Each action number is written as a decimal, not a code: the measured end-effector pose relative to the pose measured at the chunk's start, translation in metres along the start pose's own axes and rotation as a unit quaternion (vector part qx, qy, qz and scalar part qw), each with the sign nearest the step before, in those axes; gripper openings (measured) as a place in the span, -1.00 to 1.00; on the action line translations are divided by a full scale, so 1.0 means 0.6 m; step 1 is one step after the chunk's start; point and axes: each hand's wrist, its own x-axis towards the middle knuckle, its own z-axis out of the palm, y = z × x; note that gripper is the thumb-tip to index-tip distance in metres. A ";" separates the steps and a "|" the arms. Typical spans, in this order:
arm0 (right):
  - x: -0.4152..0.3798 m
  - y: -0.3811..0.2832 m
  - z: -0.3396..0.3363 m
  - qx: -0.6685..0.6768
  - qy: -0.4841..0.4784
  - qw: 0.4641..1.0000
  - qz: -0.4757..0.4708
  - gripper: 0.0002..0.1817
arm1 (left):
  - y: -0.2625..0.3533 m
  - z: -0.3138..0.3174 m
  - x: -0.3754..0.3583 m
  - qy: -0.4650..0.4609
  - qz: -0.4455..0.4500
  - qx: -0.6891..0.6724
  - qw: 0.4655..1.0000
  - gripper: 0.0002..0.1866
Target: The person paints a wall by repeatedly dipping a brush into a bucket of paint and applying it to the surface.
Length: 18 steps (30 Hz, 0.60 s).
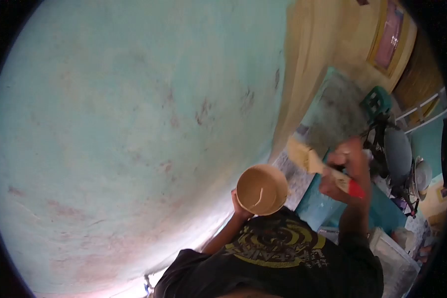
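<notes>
A round container with tan inner walls and a tan streak inside sits in my left hand, whose fingers wrap its lower left side. To the right, my right hand grips the handle of a paintbrush, blurred by motion. Its wide, tan-coated bristles point up and left, and the handle has a red end. The brush is apart from the container. A pale green wall with dark scuffs fills the left side, meeting a tan-coloured wall section along a vertical edge.
Below my right hand is a blue-teal surface. At the right are a green plastic stool, a large grey pan, stacked dishes and a clear plastic box. A yellow-framed window shows at upper right.
</notes>
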 end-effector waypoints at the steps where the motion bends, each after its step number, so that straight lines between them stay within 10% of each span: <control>1: -0.001 0.006 0.008 0.009 -0.010 1.000 0.011 -0.45 | -0.001 -0.004 0.000 -0.001 0.000 -0.005 1.000 -0.12; 18: 0.019 0.134 0.146 -0.067 -0.256 0.959 0.101 -0.69 | -0.012 -0.053 0.019 -0.025 0.017 -0.049 0.998 -0.10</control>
